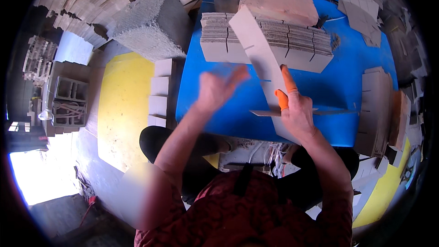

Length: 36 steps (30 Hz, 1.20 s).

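My right hand (298, 112), with orange covers on its thumb and a finger, grips a long slotted cardboard strip (263, 57) slanting above the blue table. Another cardboard strip (336, 112) lies crosswise low on the table, passing behind the held one; whether the two interlock, I cannot tell. To the left of the held strip is my left hand (217, 89), smeared by motion, with orange on its fingers; nothing is plainly visible in it. Beyond both hands, a row of slotted cardboard strips (219, 50) stands packed on edge.
Behind the row sit a reddish brick (279, 2) and a yellow-lidded jar (225, 0). More cardboard pieces (372, 110) stand at the right edge of the blue table (192, 96). On the left are a rough grey block (151, 23), a yellow board (125, 105) and small cardboard stacks (159, 87).
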Motion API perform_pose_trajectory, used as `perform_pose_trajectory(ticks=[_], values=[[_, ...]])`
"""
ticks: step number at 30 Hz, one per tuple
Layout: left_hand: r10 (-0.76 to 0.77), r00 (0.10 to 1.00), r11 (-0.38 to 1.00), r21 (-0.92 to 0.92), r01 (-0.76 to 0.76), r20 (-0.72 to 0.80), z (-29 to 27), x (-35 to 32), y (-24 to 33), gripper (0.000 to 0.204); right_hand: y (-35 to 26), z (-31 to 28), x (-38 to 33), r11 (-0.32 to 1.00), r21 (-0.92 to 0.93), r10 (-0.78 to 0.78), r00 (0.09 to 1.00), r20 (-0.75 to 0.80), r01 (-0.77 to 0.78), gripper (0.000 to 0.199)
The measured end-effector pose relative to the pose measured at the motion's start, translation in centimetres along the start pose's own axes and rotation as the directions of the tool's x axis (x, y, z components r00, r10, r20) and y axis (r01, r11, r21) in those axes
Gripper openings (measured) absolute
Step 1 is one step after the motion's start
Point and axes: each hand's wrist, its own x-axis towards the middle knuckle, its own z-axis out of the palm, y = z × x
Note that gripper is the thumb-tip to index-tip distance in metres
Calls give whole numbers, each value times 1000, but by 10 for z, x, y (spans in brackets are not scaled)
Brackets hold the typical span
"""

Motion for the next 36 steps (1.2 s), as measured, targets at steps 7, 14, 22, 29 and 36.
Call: perform_pose_trajectory(ticks=[7,14,22,29,36], values=[[84,993,826,564,-22,-84,-11,48,-86,26,3,-2,-6,997,-61,47,990,131,-39,77],[-134,983,983,141,116,124,-18,34,-43,16,2,-8,-4,999,-25,-35,995,98,37,88],[-64,971,997,-26,71,230,-5,-4,12,13,-12,-6,-9,997,-13,-70,970,234,75,81],[-333,918,816,-422,394,214,-9,-14,-7,14,-10,-1,-27,996,-90,59,920,388,-26,64],[34,986,863,502,54,-165,1,47,-66,25,5,-8,-30,994,-104,-14,979,203,36,60]])
